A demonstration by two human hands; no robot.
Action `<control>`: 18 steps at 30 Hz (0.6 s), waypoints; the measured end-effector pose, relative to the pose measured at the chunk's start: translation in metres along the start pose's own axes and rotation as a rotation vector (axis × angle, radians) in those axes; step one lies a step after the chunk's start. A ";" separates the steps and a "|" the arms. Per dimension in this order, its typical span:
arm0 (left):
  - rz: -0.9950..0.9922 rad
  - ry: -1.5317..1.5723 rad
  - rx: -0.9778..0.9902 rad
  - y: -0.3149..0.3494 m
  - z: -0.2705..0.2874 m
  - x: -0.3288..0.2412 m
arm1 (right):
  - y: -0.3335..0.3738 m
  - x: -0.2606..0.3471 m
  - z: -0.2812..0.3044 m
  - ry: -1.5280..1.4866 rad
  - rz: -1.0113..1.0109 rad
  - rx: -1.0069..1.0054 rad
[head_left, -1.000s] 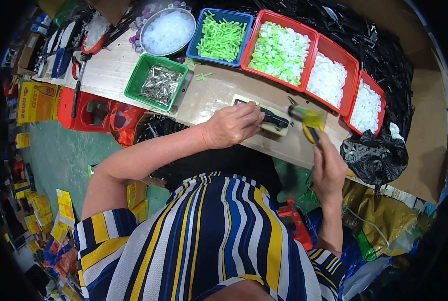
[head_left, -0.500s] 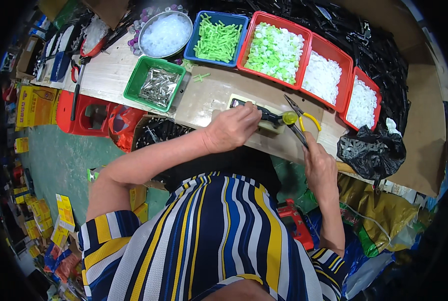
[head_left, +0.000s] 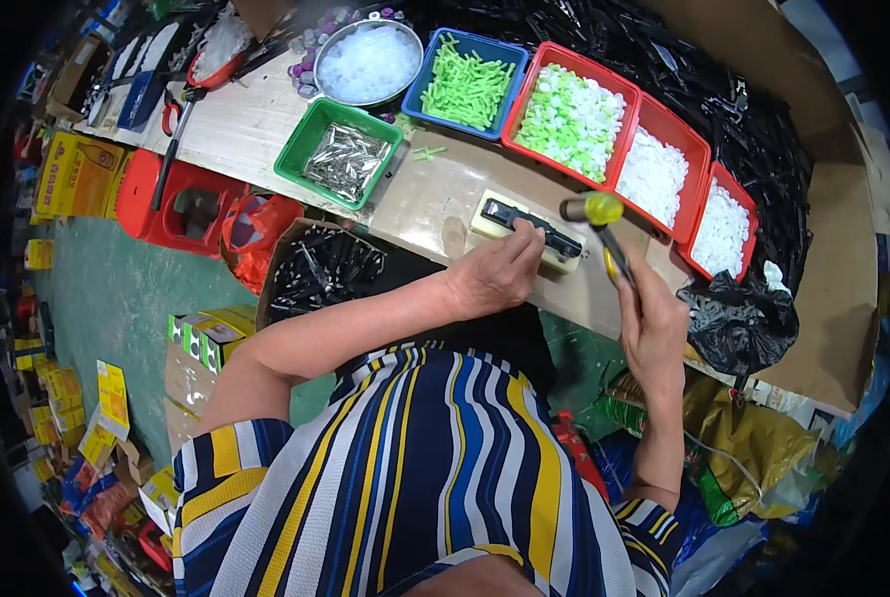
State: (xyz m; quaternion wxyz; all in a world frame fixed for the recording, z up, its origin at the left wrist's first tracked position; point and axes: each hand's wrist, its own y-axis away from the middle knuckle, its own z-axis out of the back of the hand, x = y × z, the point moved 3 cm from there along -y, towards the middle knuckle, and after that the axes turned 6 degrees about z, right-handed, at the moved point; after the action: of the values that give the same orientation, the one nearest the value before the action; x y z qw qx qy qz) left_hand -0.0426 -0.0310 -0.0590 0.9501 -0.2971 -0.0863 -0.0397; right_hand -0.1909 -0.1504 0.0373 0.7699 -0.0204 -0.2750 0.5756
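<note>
My left hand [head_left: 495,276] rests on a long black plastic part [head_left: 539,228] that lies on a pale block [head_left: 494,215] on the wooden bench [head_left: 246,129]. My fingers pin the part's near end. My right hand [head_left: 654,323] grips the handle of a small hammer with a yellow head [head_left: 592,208], raised just right of the part's far end. Yellow-handled pliers lie under the hammer, mostly hidden.
Along the bench's back stand a metal bowl of clear pieces [head_left: 367,62], a blue tray of green pieces [head_left: 467,88], red trays of white and green caps [head_left: 574,114], and a green tray of metal pins [head_left: 342,161]. A black bag [head_left: 739,320] sits right.
The hammer came down onto the part half a second ago and is now lifted again. My left hand stayed on the part; my head shifted, moving the bench right in view.
</note>
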 end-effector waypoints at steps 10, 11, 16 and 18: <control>0.074 0.093 -0.045 0.003 -0.004 0.001 | -0.041 0.007 -0.035 0.084 0.049 0.243; 0.076 0.092 -0.044 0.004 -0.004 0.002 | -0.039 0.005 -0.038 0.019 0.040 0.170; 0.083 0.184 -0.072 0.003 -0.001 0.004 | -0.034 0.000 -0.041 0.068 -0.082 0.331; 0.086 0.246 -0.080 0.006 0.001 0.014 | -0.034 0.001 -0.033 0.042 -0.060 0.213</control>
State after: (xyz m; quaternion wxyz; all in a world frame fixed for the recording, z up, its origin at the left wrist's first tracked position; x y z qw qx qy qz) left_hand -0.0277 -0.0261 -0.0589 0.9418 -0.3310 0.0455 -0.0387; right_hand -0.1465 -0.1521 0.0218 0.7901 0.0576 -0.1965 0.5778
